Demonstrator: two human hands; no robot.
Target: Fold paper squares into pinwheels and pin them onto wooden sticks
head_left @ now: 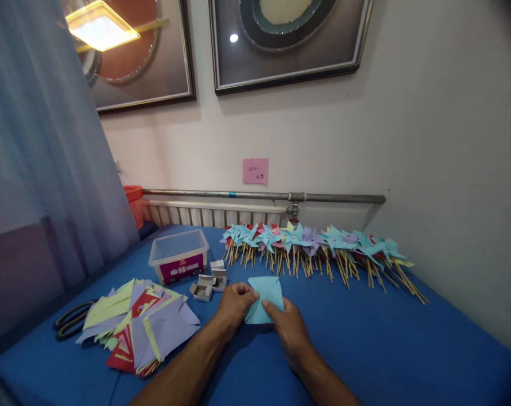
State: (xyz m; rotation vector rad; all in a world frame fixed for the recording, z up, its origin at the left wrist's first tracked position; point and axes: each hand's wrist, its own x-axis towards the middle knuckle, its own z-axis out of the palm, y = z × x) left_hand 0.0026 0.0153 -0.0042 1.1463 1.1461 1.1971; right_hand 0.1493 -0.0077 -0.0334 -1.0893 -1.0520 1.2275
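Observation:
A light blue square of paper (267,296) lies on the blue table (365,338) in front of me, partly folded toward its middle. My left hand (233,307) pinches its left edge with curled fingers. My right hand (288,330) rests on its lower right part, a fingertip pressing the paper down. Both forearms come in from the bottom edge.
A pile of cut coloured paper (139,324) lies at the left, with black scissors (71,321) beside it. A clear plastic box (179,256) and small grey cardboard boxes (208,282) stand behind. A row of finished pinwheels on sticks (314,248) lines the wall.

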